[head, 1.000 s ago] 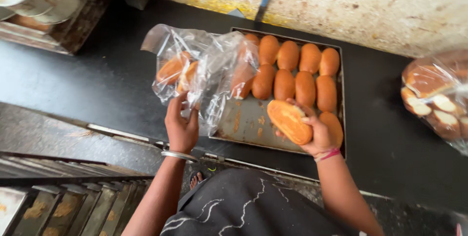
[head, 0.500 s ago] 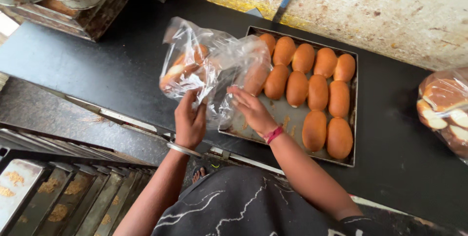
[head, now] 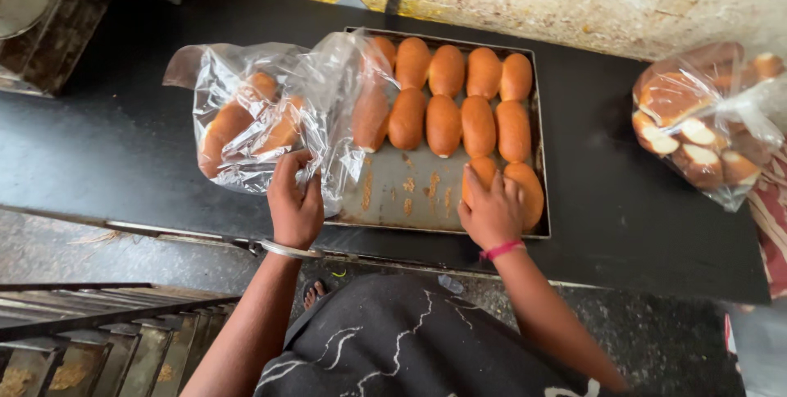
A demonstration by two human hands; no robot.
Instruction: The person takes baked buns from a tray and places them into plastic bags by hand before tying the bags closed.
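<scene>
On tray (head: pixel 426 200) | right hand (head: pixel 490 210) clamped on bun (head: pixel 484 172) | left hand (head: pixel 295 200) pinching bag (head: pixel 254 114)

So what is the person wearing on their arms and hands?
Both arms are bare, with no sleeves and no gloves. The left hand has a thin silver bangle round its wrist. The right hand has a pink band round its wrist. No rings show.
</scene>
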